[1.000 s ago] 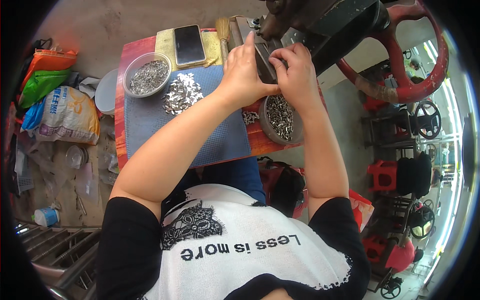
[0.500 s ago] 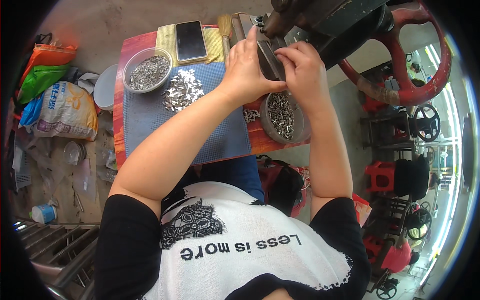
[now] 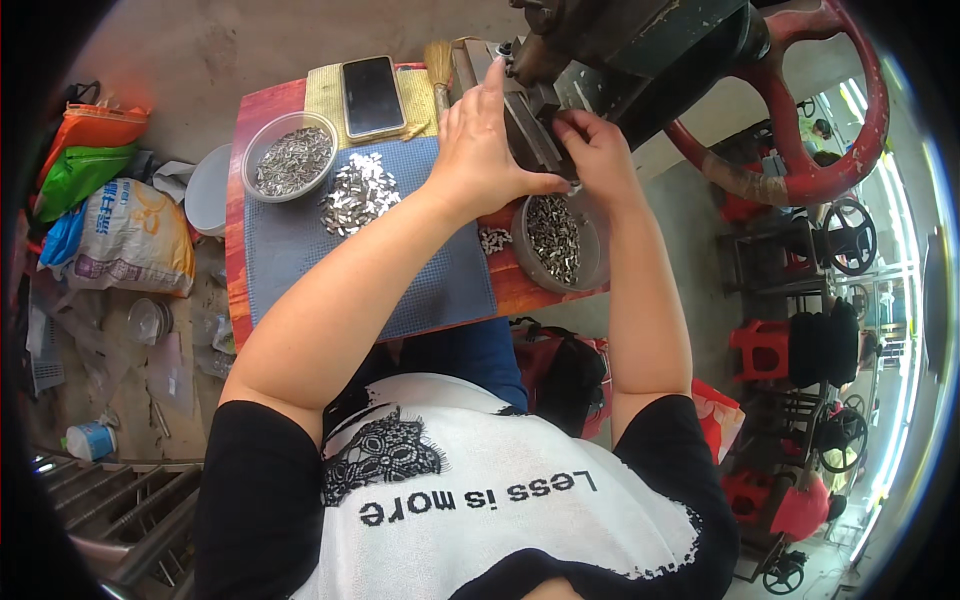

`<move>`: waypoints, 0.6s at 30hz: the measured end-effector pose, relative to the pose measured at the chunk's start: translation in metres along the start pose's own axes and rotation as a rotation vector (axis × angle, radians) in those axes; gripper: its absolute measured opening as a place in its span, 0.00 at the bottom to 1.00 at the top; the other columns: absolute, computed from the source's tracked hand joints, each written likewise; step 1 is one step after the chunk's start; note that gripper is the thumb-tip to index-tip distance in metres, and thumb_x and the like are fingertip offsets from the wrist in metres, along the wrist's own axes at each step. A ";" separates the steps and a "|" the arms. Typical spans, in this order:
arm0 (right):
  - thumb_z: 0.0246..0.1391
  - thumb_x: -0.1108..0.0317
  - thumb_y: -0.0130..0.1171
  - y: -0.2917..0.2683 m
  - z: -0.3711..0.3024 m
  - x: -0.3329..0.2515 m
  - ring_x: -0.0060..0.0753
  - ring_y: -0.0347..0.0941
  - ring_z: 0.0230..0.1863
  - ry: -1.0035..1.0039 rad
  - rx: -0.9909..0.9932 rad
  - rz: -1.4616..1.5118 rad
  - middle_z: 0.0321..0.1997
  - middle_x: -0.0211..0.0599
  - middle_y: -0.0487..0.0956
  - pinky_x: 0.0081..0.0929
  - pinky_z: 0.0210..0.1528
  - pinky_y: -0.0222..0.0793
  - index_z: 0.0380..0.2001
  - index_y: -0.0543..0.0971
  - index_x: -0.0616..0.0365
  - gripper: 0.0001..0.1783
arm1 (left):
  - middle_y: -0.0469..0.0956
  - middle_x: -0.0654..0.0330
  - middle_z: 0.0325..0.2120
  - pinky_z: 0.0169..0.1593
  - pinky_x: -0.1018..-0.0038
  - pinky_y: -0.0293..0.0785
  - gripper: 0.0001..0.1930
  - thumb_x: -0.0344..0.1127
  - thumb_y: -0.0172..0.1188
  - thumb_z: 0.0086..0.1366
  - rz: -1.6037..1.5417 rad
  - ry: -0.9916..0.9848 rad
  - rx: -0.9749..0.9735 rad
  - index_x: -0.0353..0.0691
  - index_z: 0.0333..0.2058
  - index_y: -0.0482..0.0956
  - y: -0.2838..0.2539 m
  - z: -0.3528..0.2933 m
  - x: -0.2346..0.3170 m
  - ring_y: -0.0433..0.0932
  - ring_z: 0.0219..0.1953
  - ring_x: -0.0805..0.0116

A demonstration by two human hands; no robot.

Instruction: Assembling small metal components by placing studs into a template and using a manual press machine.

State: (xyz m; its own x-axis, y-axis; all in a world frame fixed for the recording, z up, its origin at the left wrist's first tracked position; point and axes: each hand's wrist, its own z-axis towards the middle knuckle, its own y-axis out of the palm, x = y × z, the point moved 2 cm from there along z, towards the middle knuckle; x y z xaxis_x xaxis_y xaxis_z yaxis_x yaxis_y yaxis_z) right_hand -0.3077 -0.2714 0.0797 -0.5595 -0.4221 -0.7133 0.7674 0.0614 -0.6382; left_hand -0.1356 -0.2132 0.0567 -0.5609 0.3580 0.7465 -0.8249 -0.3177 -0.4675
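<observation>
A: Which way is the metal bar [image 3: 532, 132] lying from the hands?

B: Between them, by the worktable's [image 3: 262, 102] far right corner, its long axis slanting from far left to near right. The right hand [image 3: 600, 155] is sitting beside its near end, thumb and fingers bunching; I can't tell whether they're pinching a piece.

A: And the left hand [image 3: 475, 145]?

B: Spreading loosely, thumb reaching toward the right hand's heel; nothing is showing in its grasp.

A: What's differing from half a second ago?

B: The right hand is resting slightly closer to the body, exposing more of the dark block [image 3: 543, 98] under the hand press [image 3: 640, 55].
</observation>
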 end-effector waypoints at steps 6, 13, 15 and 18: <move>0.64 0.60 0.56 0.004 0.003 0.011 0.38 0.78 0.40 0.053 -0.034 0.106 0.38 0.47 0.83 0.33 0.45 0.71 0.42 0.81 0.64 0.16 | 0.62 0.41 0.59 0.71 0.54 0.45 0.76 0.56 0.83 0.33 0.004 -0.025 -0.006 0.34 0.72 0.38 0.002 0.003 -0.001 0.58 0.66 0.43; 0.62 0.53 0.60 -0.002 -0.010 0.021 0.35 0.78 0.39 0.136 0.233 0.132 0.35 0.43 0.83 0.34 0.45 0.71 0.40 0.80 0.66 0.22 | 0.60 0.43 0.60 0.73 0.45 0.37 0.76 0.55 0.82 0.34 0.007 -0.022 -0.022 0.37 0.72 0.35 0.004 0.002 0.002 0.56 0.67 0.44; 0.61 0.52 0.63 -0.018 -0.029 0.025 0.31 0.77 0.38 0.365 0.670 0.634 0.34 0.36 0.82 0.28 0.44 0.71 0.43 0.79 0.66 0.24 | 0.60 0.43 0.60 0.73 0.45 0.36 0.76 0.54 0.82 0.35 -0.001 -0.031 -0.016 0.39 0.73 0.34 0.000 0.002 0.001 0.55 0.68 0.45; 0.60 0.61 0.65 -0.094 -0.043 0.076 0.31 0.79 0.37 0.028 1.126 0.701 0.37 0.37 0.82 0.25 0.42 0.75 0.49 0.75 0.65 0.21 | 0.60 0.43 0.60 0.73 0.45 0.35 0.75 0.54 0.82 0.36 0.015 -0.022 -0.011 0.39 0.72 0.34 -0.002 0.000 0.007 0.55 0.68 0.45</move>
State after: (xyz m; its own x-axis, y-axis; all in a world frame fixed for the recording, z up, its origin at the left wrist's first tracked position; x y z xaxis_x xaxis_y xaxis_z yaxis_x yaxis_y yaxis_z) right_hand -0.4358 -0.2704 0.0737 0.0635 -0.5890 -0.8057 0.7257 -0.5269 0.4424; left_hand -0.1382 -0.2098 0.0627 -0.5714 0.3343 0.7495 -0.8174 -0.3132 -0.4835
